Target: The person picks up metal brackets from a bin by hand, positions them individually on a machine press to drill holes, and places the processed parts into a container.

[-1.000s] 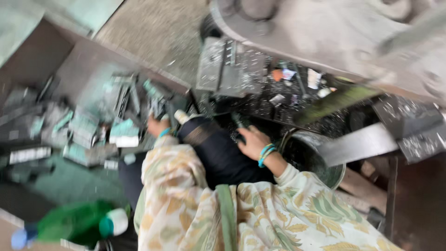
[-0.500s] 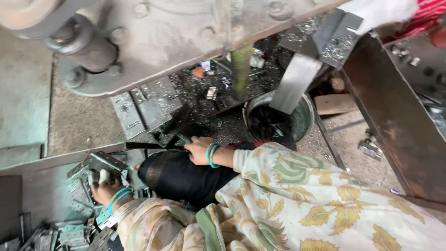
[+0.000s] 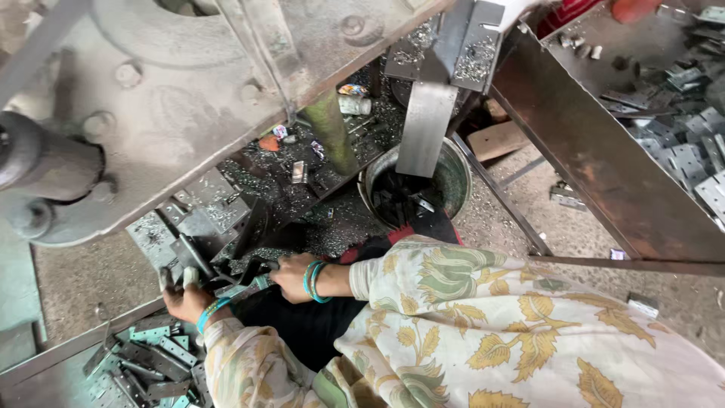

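Note:
My left hand (image 3: 183, 297), with a blue bangle at the wrist, is closed around dark flat metal pieces at the edge of the press bed (image 3: 198, 221). My right hand (image 3: 291, 275), wearing teal bangles, grips a small metal piece (image 3: 255, 283) just right of the left hand. Both hands are close together in front of the dark die block (image 3: 249, 227). My floral sleeves and dark lap fill the lower part of the view.
A tray of grey hinge plates (image 3: 143, 363) lies at the lower left. A round metal tub (image 3: 455, 181) sits under a steel chute (image 3: 425, 130). The big grey press frame (image 3: 151, 113) looms above. A rusty bin wall (image 3: 604, 166) with several plates (image 3: 687, 83) stands on the right.
My left hand has come up out of the plate tray with metal pieces and now sits beside the right hand. The view has swung and moved closer.

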